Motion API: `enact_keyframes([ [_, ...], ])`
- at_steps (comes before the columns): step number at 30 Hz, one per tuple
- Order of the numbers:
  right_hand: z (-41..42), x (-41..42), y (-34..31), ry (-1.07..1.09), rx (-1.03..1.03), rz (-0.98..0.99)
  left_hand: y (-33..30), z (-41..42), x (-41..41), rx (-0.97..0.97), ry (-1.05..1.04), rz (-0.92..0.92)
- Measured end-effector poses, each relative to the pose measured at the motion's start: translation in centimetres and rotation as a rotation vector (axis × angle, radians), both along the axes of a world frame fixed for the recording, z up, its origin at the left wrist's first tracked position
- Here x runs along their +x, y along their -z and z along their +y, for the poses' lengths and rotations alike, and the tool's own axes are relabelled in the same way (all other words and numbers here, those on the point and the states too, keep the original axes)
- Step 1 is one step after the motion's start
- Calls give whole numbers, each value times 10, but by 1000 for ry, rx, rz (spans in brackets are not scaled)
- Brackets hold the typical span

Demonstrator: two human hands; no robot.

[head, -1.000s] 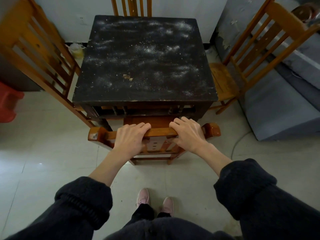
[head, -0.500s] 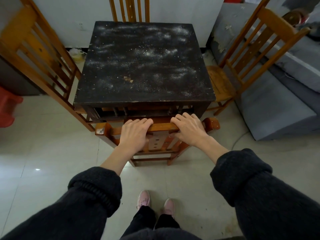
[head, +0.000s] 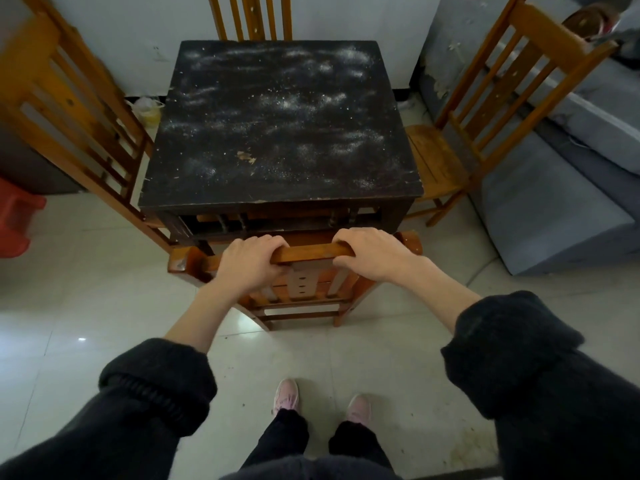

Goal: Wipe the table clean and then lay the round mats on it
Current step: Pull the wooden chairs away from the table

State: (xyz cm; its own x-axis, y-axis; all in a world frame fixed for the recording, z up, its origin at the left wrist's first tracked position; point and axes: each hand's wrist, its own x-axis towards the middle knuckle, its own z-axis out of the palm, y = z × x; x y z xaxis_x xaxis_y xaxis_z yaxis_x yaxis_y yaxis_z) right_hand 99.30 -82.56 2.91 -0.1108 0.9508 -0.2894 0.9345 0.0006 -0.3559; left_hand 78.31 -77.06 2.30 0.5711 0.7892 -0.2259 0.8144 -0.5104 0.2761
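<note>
black counter [head: 280, 133] dead centre, top dusted all over with white powder; near chair [head: 311, 252] tucked under front edge; left hand [head: 251, 263] and right hand [head: 372, 252] both grip its top rail, fingers curled over; more chairs left, right, behind; grey sofa [head: 554, 202] at right

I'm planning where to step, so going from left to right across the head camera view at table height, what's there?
Red plastic stool → wooden chair on the left → black table dusted with white powder → wooden chair on the right → grey sofa.
</note>
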Motion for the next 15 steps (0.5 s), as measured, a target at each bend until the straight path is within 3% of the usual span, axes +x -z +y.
enact_keyframes([
  [3, 4, 26, -20, 2, -56, 96, -21, 10, 12, -463, -76, -95],
  [4, 6, 39, -24, 8, -54, 119, -25, 12, 20, -535, -90, -148],
  [11, 11, 155, -24, 37, -58, 102, -14, 13, 136, -290, -264, -258],
  [15, 7, 238, -26, 11, -95, 76, -6, 2, 222, -306, -304, -258],
])
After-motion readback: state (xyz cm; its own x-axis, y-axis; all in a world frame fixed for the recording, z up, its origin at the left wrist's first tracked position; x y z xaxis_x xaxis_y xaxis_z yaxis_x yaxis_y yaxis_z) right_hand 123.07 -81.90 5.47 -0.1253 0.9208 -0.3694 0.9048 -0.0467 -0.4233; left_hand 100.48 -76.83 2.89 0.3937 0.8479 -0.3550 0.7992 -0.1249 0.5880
